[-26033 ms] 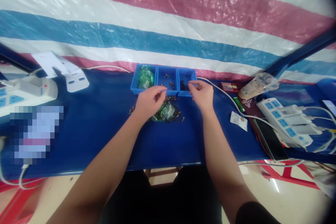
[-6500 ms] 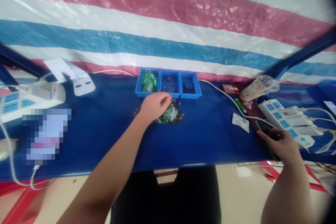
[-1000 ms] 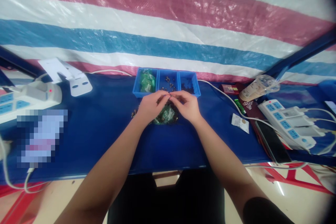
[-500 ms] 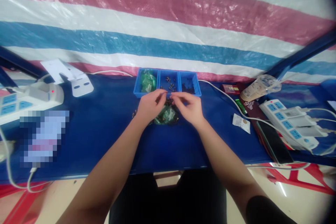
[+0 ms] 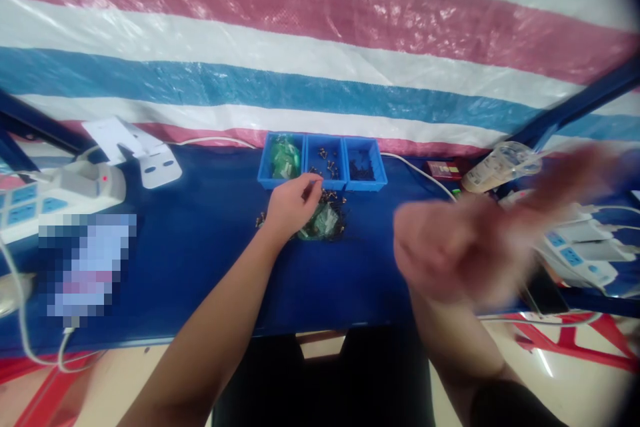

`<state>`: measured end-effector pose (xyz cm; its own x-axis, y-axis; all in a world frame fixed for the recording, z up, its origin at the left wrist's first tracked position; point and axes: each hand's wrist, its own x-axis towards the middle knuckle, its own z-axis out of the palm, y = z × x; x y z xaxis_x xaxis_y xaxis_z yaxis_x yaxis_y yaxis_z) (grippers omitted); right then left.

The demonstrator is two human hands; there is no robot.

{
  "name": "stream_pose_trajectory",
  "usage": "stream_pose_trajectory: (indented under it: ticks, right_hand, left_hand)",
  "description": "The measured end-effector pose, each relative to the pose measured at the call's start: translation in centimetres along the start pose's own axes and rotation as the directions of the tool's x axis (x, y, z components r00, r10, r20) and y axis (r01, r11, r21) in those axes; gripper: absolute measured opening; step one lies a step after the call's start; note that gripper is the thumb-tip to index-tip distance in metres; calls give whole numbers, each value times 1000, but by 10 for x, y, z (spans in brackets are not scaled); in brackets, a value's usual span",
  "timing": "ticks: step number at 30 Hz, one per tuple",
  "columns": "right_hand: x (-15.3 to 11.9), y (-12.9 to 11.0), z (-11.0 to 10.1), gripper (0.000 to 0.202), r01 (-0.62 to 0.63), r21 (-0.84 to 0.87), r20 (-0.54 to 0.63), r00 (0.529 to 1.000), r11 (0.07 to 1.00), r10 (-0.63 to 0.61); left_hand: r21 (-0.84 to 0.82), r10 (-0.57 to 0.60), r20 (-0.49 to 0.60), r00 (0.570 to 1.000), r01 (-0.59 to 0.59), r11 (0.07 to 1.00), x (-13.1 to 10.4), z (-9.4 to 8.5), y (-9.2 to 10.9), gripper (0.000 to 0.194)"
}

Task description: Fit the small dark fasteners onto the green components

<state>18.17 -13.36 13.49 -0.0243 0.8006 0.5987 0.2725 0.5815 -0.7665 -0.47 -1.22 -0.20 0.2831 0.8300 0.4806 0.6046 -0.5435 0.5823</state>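
Note:
My left hand (image 5: 295, 203) is over the near side of the blue bins, thumb and fingertips pinched together. Whatever is in the pinch is too small to make out. Under and beside it lies a green plastic bag (image 5: 325, 220) with small dark and brass-coloured screw-like parts (image 5: 336, 199) scattered around. My right hand (image 5: 450, 250), raised over the right of the table close to the camera, is smeared by motion. One blurred part stretches to the upper right, and its grip is unclear.
Behind my left hand, a blue three-part bin (image 5: 324, 183) holds a green bag and small parts. At left are a power strip (image 5: 107, 187), a white stand (image 5: 160, 170) and a pixelated phone (image 5: 90, 267). A plastic cup (image 5: 495, 167), red box (image 5: 443, 170) and another power strip (image 5: 575, 257) are at right.
My right hand has left the spot beside my left hand, moving right and up toward the camera. My left hand keeps its pinch in nearly the same place.

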Motion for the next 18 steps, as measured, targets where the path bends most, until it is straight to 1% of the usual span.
stream_pose_trajectory:
  ticks: [1, 3, 4, 5, 6, 7, 10, 12, 13, 15, 17, 18]
  right_hand:
    - [5, 26, 3, 24, 4, -36, -2, 1000, 999, -4]
    - [11, 74, 8, 24, -7, -144, 58, 998, 990, 16]
    - [12, 93, 10, 24, -30, -209, 126, 990, 978, 57]
    - [11, 108, 11, 24, -56, -283, 222, 968, 958, 122]
    - [9, 119, 12, 25, -98, -325, 296, 934, 940, 200]
    - [7, 125, 13, 28, -121, -357, 354, 900, 926, 254]
    - [1, 129, 17, 36, -92, -435, 514, 792, 896, 331]
    - [0, 128, 21, 37, -67, -490, 567, 733, 869, 376]
    - [0, 129, 22, 36, -67, -510, 573, 716, 857, 397]
    - [0, 132, 22, 26, -103, -513, 563, 709, 852, 424]
    - [0, 137, 20, 12, -179, -443, 550, 719, 879, 424]
    - [1, 139, 18, 9, -228, -381, 548, 725, 896, 418]
  left_hand:
    - [7, 0, -4, 1000, 0, 1000, 0, 0, 0, 21]
    - [12, -1, -4, 1000, 1, 1000, 0, 1, -1, 21]
    - [10, -2, -4, 1000, 2, 1000, 0, 1, -1, 21]
    - [9, -1, -14, 1000, 1, 1000, 0, 2, -1, 20]
    - [10, -2, -29, 1000, 3, 1000, 0, 2, -2, 20]
    - [9, -5, -39, 999, 5, 1000, 0, 2, -2, 20]
    - [2, -27, -66, 997, 27, 1000, 0, 2, -3, 19]
    - [-14, -42, -69, 997, 41, 999, 1, 2, -4, 18]
    - [-23, -46, -68, 997, 44, 999, 1, 2, -4, 18]
    - [-37, -45, -68, 997, 42, 998, 1, 2, -4, 18]
    - [-45, -40, -72, 997, 37, 998, 2, 2, -4, 18]
    - [-55, -42, -75, 996, 38, 998, 2, 2, -4, 17]
